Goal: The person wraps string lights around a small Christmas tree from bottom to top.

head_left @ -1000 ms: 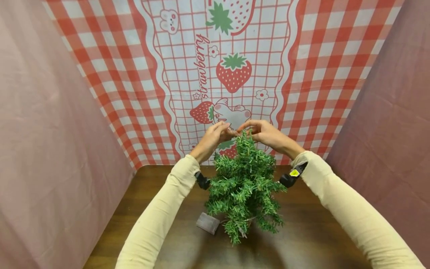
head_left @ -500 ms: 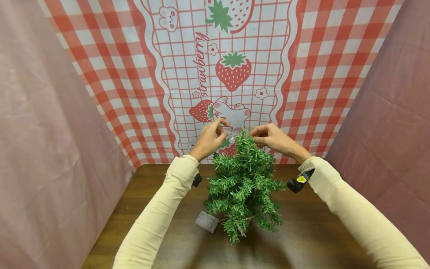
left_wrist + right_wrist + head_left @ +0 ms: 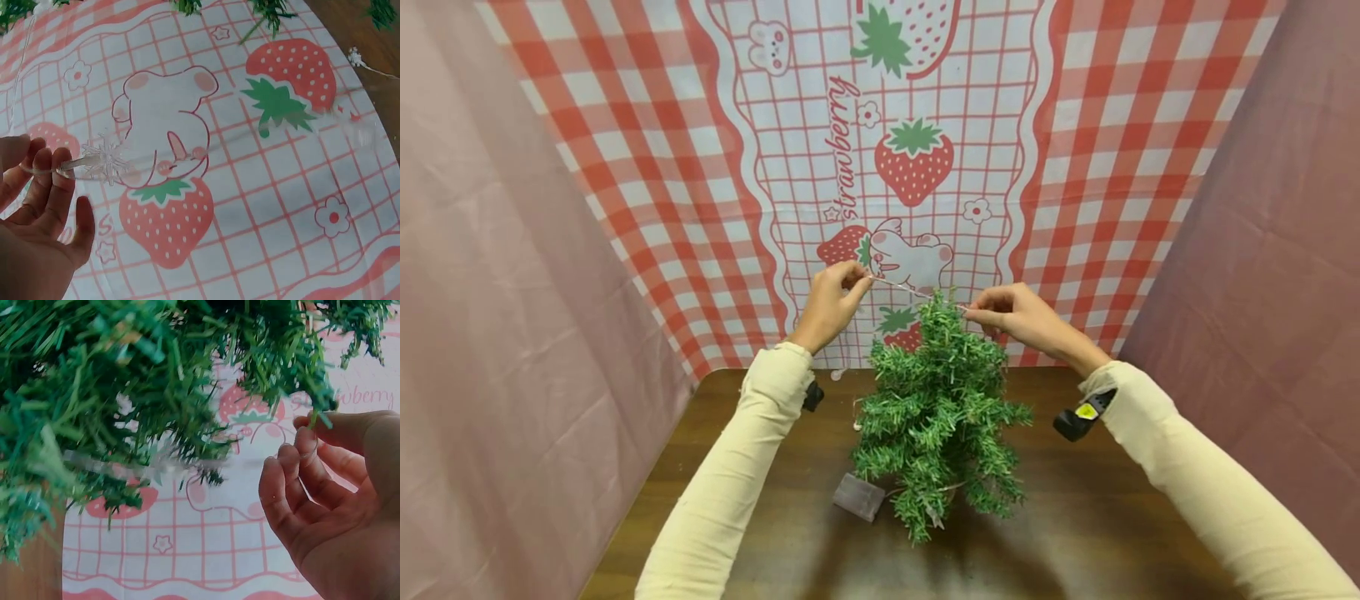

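A small green artificial Christmas tree [image 3: 936, 417] stands on the table. A thin clear string of lights [image 3: 901, 286] is stretched across behind its top between both hands. My left hand [image 3: 829, 307], left of the treetop, pinches one end of this stretch; in the left wrist view a clear snowflake light [image 3: 107, 160] sits right beside those fingertips. My right hand [image 3: 1021, 321] pinches the string just right of the treetop, with thumb and fingertips together in the right wrist view. More string hangs below my left hand, ending in a small clear light [image 3: 838, 375].
A grey box [image 3: 859, 497], joined to a wire, lies on the wooden table [image 3: 760, 500] left of the tree's base. A strawberry-print cloth [image 3: 917, 167] hangs behind, with pink drapes [image 3: 535, 250] at both sides.
The hands were together at the treetop and have moved apart. My left hand has gone left, drawing the string out straight; my right hand has shifted slightly right.
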